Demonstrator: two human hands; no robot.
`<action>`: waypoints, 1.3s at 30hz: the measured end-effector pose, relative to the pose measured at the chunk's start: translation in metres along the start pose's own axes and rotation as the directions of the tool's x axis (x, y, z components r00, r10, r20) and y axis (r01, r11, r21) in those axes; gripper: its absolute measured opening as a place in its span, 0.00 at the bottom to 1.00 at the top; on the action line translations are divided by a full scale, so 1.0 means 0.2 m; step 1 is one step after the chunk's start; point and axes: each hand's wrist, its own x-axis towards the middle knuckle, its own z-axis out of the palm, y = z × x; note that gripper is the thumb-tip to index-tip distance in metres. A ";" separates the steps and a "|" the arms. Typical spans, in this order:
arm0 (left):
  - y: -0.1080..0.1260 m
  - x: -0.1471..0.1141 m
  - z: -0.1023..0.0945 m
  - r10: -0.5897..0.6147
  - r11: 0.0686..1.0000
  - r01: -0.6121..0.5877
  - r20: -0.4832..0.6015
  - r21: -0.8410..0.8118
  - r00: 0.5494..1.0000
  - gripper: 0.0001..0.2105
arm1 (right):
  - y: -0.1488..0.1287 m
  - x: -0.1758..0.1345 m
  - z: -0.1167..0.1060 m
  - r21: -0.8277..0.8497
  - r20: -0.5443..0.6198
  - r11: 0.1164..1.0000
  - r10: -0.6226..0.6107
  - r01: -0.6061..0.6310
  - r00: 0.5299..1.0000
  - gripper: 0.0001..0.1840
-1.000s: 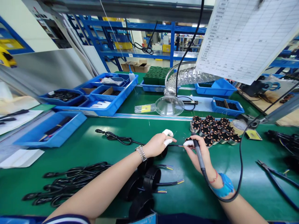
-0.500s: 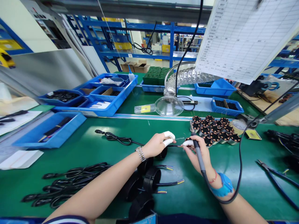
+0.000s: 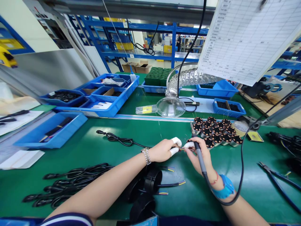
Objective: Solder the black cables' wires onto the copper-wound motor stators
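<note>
Above the green bench (image 3: 195, 194), the left hand (image 3: 164, 150) extends inward, thumb and finger pinching the black cord (image 3: 115, 138) near its coloured wires (image 3: 182, 149); the right hand (image 3: 202, 149), opposite, grips a soldering iron (image 3: 199, 153) tilted upward. Beyond them, a blue bin (image 3: 155, 89) holds green pieces (image 3: 157, 76); a smaller bin (image 3: 228, 112) holds dark parts (image 3: 234, 107).

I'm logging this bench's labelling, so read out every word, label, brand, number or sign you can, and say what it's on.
No text can be quoted.
Hanging sheet: rows of print, too small and blurred.
Wall lettering, upper left: too blurred.
Shelf tag: too small.
Yellow label left of the clear hood: too blurred.
Blue piece, bottom edge: unreadable mark.
</note>
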 end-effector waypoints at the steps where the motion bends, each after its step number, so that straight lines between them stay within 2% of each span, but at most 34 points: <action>1: 0.00 0.00 0.00 0.005 1.000 -0.005 -0.006 -0.027 1.000 0.09 | 0.00 0.00 0.00 -0.001 -0.004 1.000 0.003 -0.003 1.000 0.18; 6: 0.01 0.01 0.01 -0.056 0.993 0.048 -0.069 -0.105 0.996 0.10 | -0.01 0.01 0.02 0.080 0.003 0.995 0.052 -0.052 0.999 0.19; 13: 0.03 -0.01 0.01 -0.065 0.998 0.064 -0.127 -0.008 0.990 0.12 | 0.01 0.03 0.05 0.105 -0.034 0.991 0.081 -0.077 0.996 0.20; 17: 0.02 -0.01 0.01 -0.108 0.986 0.085 -0.161 -0.142 0.981 0.15 | 0.00 0.03 0.07 0.066 -0.025 0.992 0.108 -0.107 0.994 0.22; 20: 0.00 -0.01 0.01 -0.200 0.946 0.144 -0.174 -0.291 0.964 0.13 | -0.01 0.01 0.09 0.037 -0.027 0.993 0.109 -0.108 0.994 0.20; 22: -0.01 0.00 0.02 -0.250 0.920 0.182 -0.165 -0.347 0.954 0.12 | -0.02 0.00 0.08 0.054 -0.026 0.994 0.097 -0.096 0.995 0.20; 26: -0.01 0.00 0.02 -0.272 0.899 0.211 -0.112 -0.385 0.956 0.12 | -0.02 0.02 0.02 0.035 -0.066 0.999 0.041 -0.039 0.997 0.22; 30: 0.00 0.00 0.01 -0.289 0.874 0.237 -0.062 -0.423 0.955 0.11 | -0.02 0.05 -0.01 -0.083 0.012 0.996 -0.022 0.023 1.000 0.18; 39: -0.02 -0.01 0.01 -0.298 0.862 0.261 -0.019 -0.434 0.954 0.12 | -0.02 0.04 0.00 -0.027 0.059 1.000 0.014 -0.012 0.998 0.19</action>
